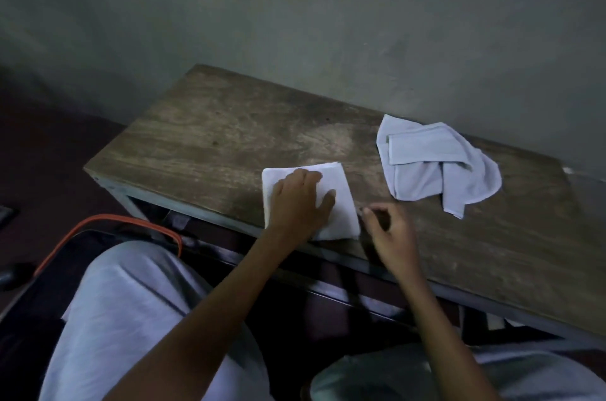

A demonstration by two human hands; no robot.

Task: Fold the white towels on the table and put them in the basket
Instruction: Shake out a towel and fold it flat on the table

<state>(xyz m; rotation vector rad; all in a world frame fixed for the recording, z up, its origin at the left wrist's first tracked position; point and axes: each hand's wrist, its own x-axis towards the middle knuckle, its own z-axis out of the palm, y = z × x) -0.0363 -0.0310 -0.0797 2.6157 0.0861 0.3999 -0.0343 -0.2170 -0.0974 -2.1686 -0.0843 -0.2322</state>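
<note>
White terry, squared off into a small neat packet: that is the folded towel (341,200), lying at the near edge of the wooden table (213,125), roughly in the middle of its length. The person sits close in front of it. Their left hand (298,203) lies flat on top of the packet, fingers stretched out and thumb spread, pressing it down rather than gripping it. Their right hand (390,233) hovers just beside the packet's near right corner, fingers loosely curled with the thumb close to the forefinger. It looks empty to me, and I cannot see it touching the cloth.

Farther right and nearer the wall, well apart from the packet, a second towel (426,167) sits in a rumpled heap, with one strip doubled across it and a corner trailing toward the near side. Nobody is touching it.

Down at the near left, beside the person's pale trouser leg (131,302), is a dark container with an orange rim (108,220), which I take to be the basket. I cannot see inside it, so whether anything is in there I cannot tell.

By my reckoning the job is partway along. One towel appears folded, or very nearly, and has yet to go into the basket. The rumpled one has everything left to do.
</note>
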